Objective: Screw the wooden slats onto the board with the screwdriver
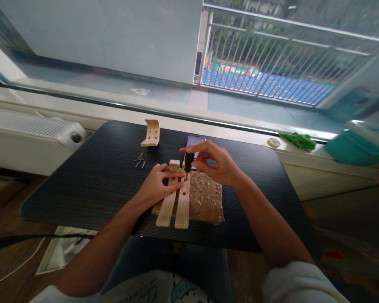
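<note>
Two long pale wooden pieces with flared ends lie side by side, the left piece [166,210] and the right piece [182,210], both with holes. Beneath them is a brown block in clear wrap [206,198]. My left hand [158,183] grips the pieces, thumb and forefinger reaching across onto the right one. In my right hand [219,162] is an upright screwdriver with a black handle [188,162], one finger over its top. Its shaft points down at a hole in the right piece; whether a screw sits there I cannot tell.
A curved wooden piece with holes [152,134] and several loose screws [139,160] lie on the dark table [91,176]. Behind my right hand is a phone [196,141]. The sill holds a tape roll [273,143], a green cloth [298,142] and a teal container [347,147].
</note>
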Tool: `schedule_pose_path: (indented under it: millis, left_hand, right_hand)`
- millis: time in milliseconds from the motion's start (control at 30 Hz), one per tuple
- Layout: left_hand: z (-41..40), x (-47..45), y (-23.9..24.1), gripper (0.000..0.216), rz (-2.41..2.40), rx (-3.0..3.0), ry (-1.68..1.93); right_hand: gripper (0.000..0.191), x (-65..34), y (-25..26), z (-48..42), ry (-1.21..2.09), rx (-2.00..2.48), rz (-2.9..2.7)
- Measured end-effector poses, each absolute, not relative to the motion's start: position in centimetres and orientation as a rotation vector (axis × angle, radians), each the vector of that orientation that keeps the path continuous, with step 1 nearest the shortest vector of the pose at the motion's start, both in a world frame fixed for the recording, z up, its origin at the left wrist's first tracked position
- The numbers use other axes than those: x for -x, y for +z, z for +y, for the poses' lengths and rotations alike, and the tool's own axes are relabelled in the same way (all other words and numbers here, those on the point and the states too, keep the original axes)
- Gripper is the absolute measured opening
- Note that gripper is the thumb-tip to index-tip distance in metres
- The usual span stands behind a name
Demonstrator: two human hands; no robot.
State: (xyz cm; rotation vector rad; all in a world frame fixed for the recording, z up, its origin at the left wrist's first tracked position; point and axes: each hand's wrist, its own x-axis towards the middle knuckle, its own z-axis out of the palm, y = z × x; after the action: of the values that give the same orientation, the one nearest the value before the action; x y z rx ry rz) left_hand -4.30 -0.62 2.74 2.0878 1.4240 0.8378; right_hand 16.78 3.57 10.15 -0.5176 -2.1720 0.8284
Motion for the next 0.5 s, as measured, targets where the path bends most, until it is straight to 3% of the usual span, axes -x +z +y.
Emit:
schedule_pose_path:
  millis: [233, 500]
  left_hand:
    - [-0.69, 4.21, 3.04, 0.028, 1.424, -2.061, 0.835]
    - [-0.64, 4.27, 2.84, 0.028, 1.422, -2.075, 0.84]
  right_hand:
    - [0.022, -16.55, 10.02, 3.22, 1.114, 0.538, -2.082]
    - [0.027, -16.71, 10.58, 3.47, 0.824, 0.498, -2.181]
